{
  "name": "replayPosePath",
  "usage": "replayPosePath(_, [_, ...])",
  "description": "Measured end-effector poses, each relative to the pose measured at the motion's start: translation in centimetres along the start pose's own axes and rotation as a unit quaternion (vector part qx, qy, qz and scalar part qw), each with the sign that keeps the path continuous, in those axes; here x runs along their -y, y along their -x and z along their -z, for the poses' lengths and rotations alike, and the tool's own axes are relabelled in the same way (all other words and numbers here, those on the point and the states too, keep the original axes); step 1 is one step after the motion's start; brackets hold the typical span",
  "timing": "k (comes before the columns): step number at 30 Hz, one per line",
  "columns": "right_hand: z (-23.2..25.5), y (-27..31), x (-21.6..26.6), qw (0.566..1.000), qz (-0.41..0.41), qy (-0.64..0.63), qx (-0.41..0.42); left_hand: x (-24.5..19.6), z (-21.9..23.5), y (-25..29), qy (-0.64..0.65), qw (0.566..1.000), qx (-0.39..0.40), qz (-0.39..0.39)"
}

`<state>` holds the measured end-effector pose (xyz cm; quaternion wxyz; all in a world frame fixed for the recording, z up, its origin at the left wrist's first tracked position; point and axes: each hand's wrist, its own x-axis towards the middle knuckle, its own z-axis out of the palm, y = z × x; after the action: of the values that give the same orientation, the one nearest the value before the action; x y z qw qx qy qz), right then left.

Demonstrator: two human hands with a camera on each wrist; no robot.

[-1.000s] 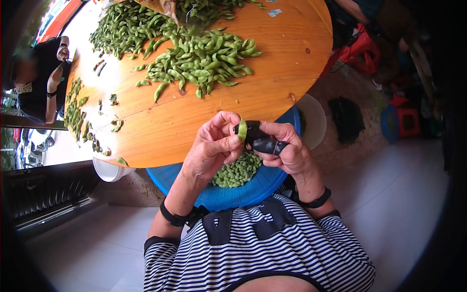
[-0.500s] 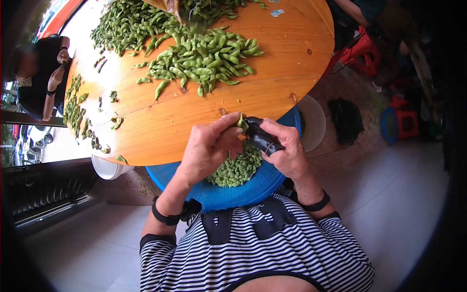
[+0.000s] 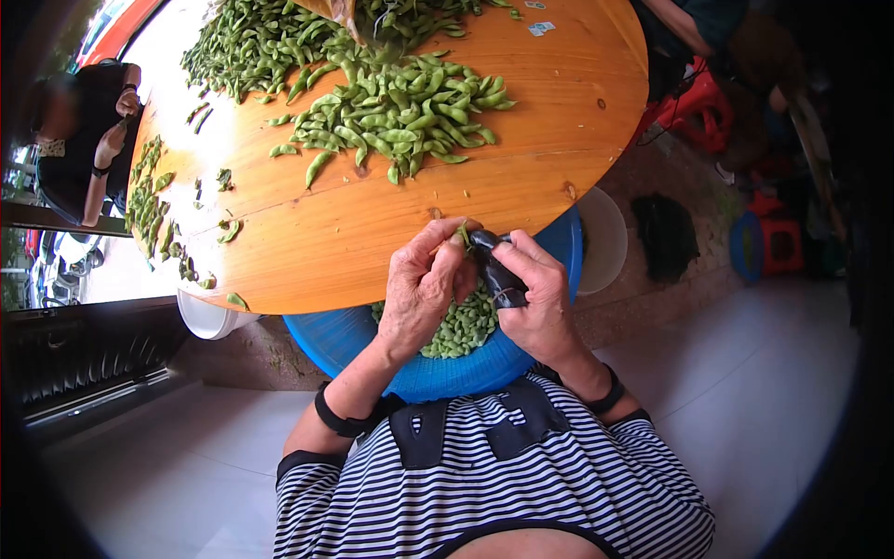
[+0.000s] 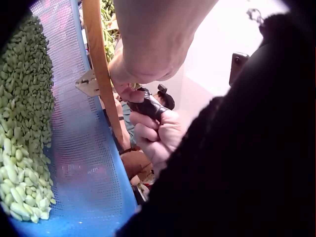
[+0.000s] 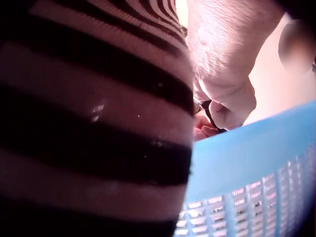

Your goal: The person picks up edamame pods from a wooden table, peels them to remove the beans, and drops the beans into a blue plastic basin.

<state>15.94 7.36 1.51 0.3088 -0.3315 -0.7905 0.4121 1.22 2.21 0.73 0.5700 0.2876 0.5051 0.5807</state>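
Observation:
Over the blue basket, the left hand pinches a green soybean pod between thumb and fingers. Opposite it, the right hand has curled fingers, with black wraps on its thumb and index finger and a band around one. Those black tips pinch at the pod's end. Shelled green beans lie in the basket below, partly hidden by the hands. In the left wrist view the heap of beans fills one side of the basket. The right wrist view hides the pod behind fingers and the basket rim.
A round wooden table stands just beyond the basket, bearing a large pile of unshelled pods and scattered husks at left. White buckets stand under its edge. Another person sits at left. Red stools are at right.
The left hand turned over the pod, its back now facing up, and closed in on the black-wrapped fingers. The pod, upright and plainly visible before, is now mostly covered by fingers.

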Motion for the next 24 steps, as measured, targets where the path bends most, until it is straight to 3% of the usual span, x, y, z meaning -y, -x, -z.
replayPosePath(3, [-1.2,0.3,1.4,0.993,0.069,0.065,-0.063,0.5,-1.1,0.0,0.08,0.996,-0.049,-0.011])
replayPosePath(5, [-1.4,0.1,1.6,0.992,0.074,0.062,-0.083,0.6,-1.6,-0.2,0.123,0.99,-0.072,-0.017])
replayPosePath(7, [-0.8,-0.2,1.0,0.995,0.048,0.046,-0.08,0.8,-2.0,-0.3,0.246,0.967,-0.054,0.032])
replayPosePath(9, [0.1,-0.5,1.1,0.997,-0.016,-0.06,-0.052,0.8,-1.8,-0.1,0.257,0.964,-0.039,0.048])
replayPosePath(11, [1.6,-0.1,0.3,0.992,-0.06,-0.104,-0.026,0.6,-1.4,0.3,0.217,0.973,0.038,0.064])
replayPosePath(13, [3.6,0.6,-0.6,0.964,-0.181,-0.182,-0.075,-0.1,0.1,1.0,0.024,0.98,0.183,0.079])
replayPosePath(15, [7.4,1.2,-1.8,0.966,-0.195,-0.128,-0.116,-1.6,1.2,1.4,-0.201,0.922,0.327,-0.044])
replayPosePath(16, [9.3,2.0,-2.9,0.964,-0.195,-0.099,-0.148,-2.8,2.0,1.2,-0.236,0.903,0.354,-0.065])
replayPosePath(17, [10.7,2.3,-4.3,0.972,-0.149,0.056,-0.174,-4.3,2.8,0.8,-0.269,0.881,0.38,-0.085])
replayPosePath(18, [12.2,2.6,-4.5,0.943,-0.087,0.269,-0.177,-5.9,3.5,0.6,-0.298,0.91,0.283,-0.05])
replayPosePath(19, [13.3,3.0,-5.1,0.912,-0.162,0.341,-0.163,-5.4,4.6,-0.5,-0.371,0.904,0.161,-0.139])
replayPosePath(20, [14.0,3.7,-5.7,0.905,-0.175,0.351,-0.163,-6.0,5.9,-2.4,-0.459,0.851,0.057,-0.248])
replayPosePath(22, [14.2,4.2,-5.8,0.901,-0.182,0.359,-0.162,-7.4,9.3,-6.4,-0.587,0.735,-0.104,-0.323])
replayPosePath(24, [13.8,4.1,-5.1,0.902,-0.23,0.327,-0.161,-8.1,13.1,-9.4,-0.675,0.66,-0.198,-0.264])
